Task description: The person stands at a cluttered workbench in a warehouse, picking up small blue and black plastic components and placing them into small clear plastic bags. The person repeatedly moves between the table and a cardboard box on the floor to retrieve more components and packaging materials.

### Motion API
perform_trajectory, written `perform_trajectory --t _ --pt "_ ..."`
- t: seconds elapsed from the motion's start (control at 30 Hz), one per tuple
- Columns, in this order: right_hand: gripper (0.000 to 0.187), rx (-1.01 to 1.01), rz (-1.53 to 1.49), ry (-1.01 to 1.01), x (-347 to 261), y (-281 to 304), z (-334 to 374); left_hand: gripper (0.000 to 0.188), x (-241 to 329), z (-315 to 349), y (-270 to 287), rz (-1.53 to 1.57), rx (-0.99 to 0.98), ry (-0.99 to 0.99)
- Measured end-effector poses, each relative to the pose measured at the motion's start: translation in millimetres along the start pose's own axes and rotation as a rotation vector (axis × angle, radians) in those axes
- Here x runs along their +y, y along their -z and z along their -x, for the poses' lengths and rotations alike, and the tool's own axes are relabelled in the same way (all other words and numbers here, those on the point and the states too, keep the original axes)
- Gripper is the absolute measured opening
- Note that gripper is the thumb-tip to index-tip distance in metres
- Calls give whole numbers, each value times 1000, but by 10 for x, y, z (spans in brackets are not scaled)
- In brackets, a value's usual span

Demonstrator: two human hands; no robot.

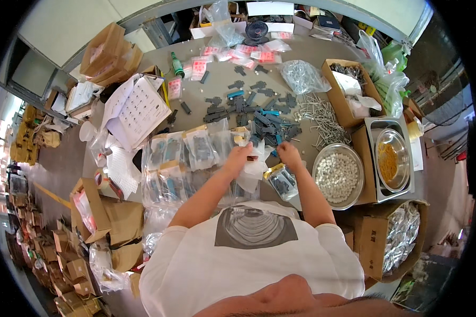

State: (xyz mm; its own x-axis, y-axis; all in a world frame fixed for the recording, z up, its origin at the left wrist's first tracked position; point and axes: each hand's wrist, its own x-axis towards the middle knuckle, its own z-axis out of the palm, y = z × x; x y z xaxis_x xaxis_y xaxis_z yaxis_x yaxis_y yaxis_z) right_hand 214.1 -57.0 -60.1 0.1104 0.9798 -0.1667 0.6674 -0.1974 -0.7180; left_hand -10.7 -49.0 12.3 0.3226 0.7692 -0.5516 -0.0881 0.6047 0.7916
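Grey plastic parts [264, 124], flat and angular with notched outlines, lie in a loose heap at the middle of a smooth grey table [222, 74], with bright blue plastic cylinders [235, 94] among them. A person in a white T-shirt works at the table's near edge. The left hand [240, 157] is closed on a crinkled, translucent plastic bag [253, 170], just short of the heap. The right hand [289, 155] has its fingers drawn together at the heap's near side, beside a blue piece; whether it grips that piece cannot be told.

For good handling here, the left fingers would best spread the bag's mouth and steady its thin film, while the right takes one part at a time by a flat side, so that sharp corners do not snag the plastic.

Toward the near left corner, glossy filled bags [201, 148] overlap in rows, grey and blue showing through. Another filled clear packet [283, 182] lies beside the right forearm. Toward the right edge, slim silvery metal screws [322, 120] lie scattered like straw, above a round, shiny steel bowl [315, 177] full of small white pellets [336, 174]. Near the far edge are soft, flat red-and-white packets [246, 50].
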Motion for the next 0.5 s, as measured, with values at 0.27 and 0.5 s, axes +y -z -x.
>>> perform_trajectory --t 0.27,0.5 --pt "17 -354 514 189 -307 -2 426 20 69 93 -41 -192 95 -227" --pt "12 -306 303 317 -493 366 453 14 183 186 -46 -721 224 -803"
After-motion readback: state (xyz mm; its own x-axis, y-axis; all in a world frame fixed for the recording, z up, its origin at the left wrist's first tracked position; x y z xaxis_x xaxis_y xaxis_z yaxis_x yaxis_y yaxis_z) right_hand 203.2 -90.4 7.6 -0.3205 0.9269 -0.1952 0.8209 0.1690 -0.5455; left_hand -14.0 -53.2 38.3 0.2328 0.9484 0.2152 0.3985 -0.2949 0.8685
